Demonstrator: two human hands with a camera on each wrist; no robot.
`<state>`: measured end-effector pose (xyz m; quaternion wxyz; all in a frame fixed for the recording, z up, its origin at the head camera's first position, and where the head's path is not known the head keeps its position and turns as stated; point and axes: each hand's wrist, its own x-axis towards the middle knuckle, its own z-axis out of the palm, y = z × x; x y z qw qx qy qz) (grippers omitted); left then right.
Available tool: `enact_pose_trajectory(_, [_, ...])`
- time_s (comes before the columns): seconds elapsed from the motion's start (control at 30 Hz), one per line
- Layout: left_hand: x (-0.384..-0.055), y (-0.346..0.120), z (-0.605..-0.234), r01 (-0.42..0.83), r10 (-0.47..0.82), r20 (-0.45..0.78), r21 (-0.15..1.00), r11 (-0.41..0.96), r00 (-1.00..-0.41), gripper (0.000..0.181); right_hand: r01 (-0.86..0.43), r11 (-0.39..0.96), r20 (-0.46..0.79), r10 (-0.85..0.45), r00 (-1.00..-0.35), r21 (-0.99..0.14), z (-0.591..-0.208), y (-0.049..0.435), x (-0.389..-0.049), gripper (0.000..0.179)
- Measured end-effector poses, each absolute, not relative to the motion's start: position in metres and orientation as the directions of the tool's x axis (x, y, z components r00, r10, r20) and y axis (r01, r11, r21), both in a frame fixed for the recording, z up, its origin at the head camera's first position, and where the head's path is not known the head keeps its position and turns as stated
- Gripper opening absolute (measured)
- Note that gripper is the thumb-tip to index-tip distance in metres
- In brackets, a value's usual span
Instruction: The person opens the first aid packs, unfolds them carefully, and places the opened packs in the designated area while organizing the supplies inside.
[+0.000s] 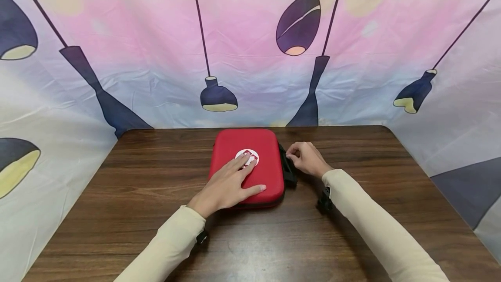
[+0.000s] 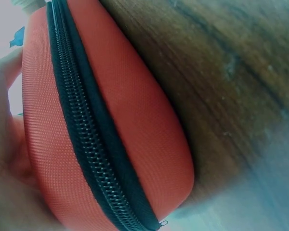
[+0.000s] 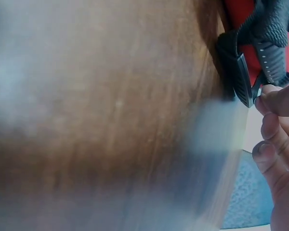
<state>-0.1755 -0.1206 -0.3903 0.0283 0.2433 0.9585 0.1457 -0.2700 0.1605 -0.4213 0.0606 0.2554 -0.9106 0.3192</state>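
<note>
A red zippered hard case (image 1: 227,147) with a round white emblem lies flat on the table. My left hand (image 1: 228,184) rests on its lid, fingers spread and fairly straight. In the left wrist view, the black zipper (image 2: 89,130) runs closed along the visible side of the case. A black carrying handle (image 1: 287,166) sticks out from the right side. Beside it, my right hand (image 1: 307,159) pinches a small piece at the case edge between thumb and forefinger. It looks like the zipper pull (image 3: 259,91), mostly hidden by the fingertips.
The dark wood-grain table (image 1: 148,186) extends around the case on all sides. A fabric backdrop (image 1: 156,34) printed with hanging lamps stands behind the table and at its sides. Small black wrist cameras, such as the right one (image 1: 325,200), sit under both sleeves.
</note>
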Motion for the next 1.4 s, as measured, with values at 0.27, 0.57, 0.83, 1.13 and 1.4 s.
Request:
enact_pose_trajectory(0.27, [-0.176,-0.12,-0.391,0.458,0.476,0.013,0.298,0.837,-0.879,0.086,-0.518,0.648,0.283,-0.438,-0.853,-0.559,-0.422,0.165,-0.256,0.005])
enact_pose_trajectory(0.57, [-0.175,-0.121,-0.39,0.466,0.479,0.031,0.292,0.835,-0.877,0.086,-0.541,0.616,0.294,-0.462,-0.837,-0.572,-0.421,0.167,-0.237,0.007])
enact_pose_trajectory(0.83, [-0.175,-0.121,-0.39,0.465,0.48,0.022,0.297,0.834,-0.877,0.085,-0.558,0.596,0.319,-0.465,-0.826,-0.578,-0.423,0.17,-0.218,0.01])
enact_pose_trajectory(1.13, [-0.175,-0.12,-0.389,0.461,0.479,0.013,0.301,0.835,-0.878,0.085,-0.577,0.57,0.356,-0.459,-0.814,-0.584,-0.425,0.172,-0.2,0.014])
enact_pose_trajectory(1.4, [-0.176,-0.12,-0.39,0.464,0.48,0.023,0.296,0.835,-0.877,0.086,-0.569,0.548,0.328,-0.479,-0.814,-0.613,-0.423,0.171,-0.185,0.008])
